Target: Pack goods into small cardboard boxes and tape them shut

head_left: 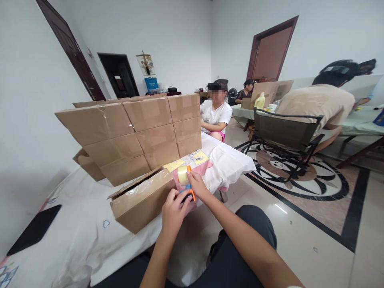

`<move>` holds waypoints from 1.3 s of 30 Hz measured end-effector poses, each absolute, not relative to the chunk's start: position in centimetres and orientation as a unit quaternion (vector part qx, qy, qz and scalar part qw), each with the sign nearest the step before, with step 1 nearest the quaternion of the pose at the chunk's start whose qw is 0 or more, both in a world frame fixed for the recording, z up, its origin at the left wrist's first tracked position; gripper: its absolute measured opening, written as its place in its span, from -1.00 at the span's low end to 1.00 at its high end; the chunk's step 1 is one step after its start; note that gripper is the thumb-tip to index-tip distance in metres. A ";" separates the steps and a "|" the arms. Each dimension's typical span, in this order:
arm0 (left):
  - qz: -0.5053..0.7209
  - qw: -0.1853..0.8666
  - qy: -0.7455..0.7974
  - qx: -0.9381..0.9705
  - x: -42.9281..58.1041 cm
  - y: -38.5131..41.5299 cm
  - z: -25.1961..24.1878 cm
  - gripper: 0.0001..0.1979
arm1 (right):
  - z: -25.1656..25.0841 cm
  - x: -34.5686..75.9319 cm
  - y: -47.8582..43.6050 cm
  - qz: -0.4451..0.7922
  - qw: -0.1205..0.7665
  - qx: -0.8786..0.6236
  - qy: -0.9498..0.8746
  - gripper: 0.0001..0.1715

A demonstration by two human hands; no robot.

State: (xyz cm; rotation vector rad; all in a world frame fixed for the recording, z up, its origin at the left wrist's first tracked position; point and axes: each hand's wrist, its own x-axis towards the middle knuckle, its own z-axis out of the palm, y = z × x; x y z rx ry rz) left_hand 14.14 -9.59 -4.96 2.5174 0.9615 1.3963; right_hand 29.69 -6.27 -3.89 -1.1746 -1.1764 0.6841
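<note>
An orange tape dispenser (190, 193) carrying a roll of clear yellowish tape (183, 176) is between my two hands, just off the table's edge. My right hand (196, 185) is closed around its side near the roll. The fingers of my left hand (174, 208) are bent in against its lower end, by a dark part; what they pinch there is partly hidden. Left of my hands a cardboard box (144, 202) lies on the table, with clear tape over its top and a flap edge slightly raised.
Stacked cardboard boxes (135, 136) form a wall across the table (87, 216), which has a white cloth. A black flat pad (36, 230) lies at left. A person in white (219, 114) sits beyond; another bends by a folding chair (285, 136) at right.
</note>
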 end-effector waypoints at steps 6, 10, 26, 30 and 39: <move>0.483 0.059 0.299 0.820 14.1 -9.4 -5.3 -0.81 | -4.3 29.7 -6.4 0.288 0.617 -0.517 -0.518 -0.52; 0.475 0.060 0.278 0.833 13.6 -9.4 -5.4 -0.86 | -4.4 29.6 -6.3 0.291 0.619 -0.521 -0.510 -0.51; 0.440 0.030 0.248 0.862 12.7 -9.2 -4.9 -0.84 | -4.7 29.2 -6.3 0.287 0.584 -0.544 -0.530 -0.50; 0.423 0.023 0.252 0.870 12.5 -9.1 -4.7 -0.82 | -4.8 29.2 -6.3 0.295 0.583 -0.535 -0.536 -0.49; 0.409 -0.001 0.212 0.888 11.5 -8.6 -4.9 -0.88 | -4.7 29.3 -6.4 0.292 0.575 -0.537 -0.543 -0.46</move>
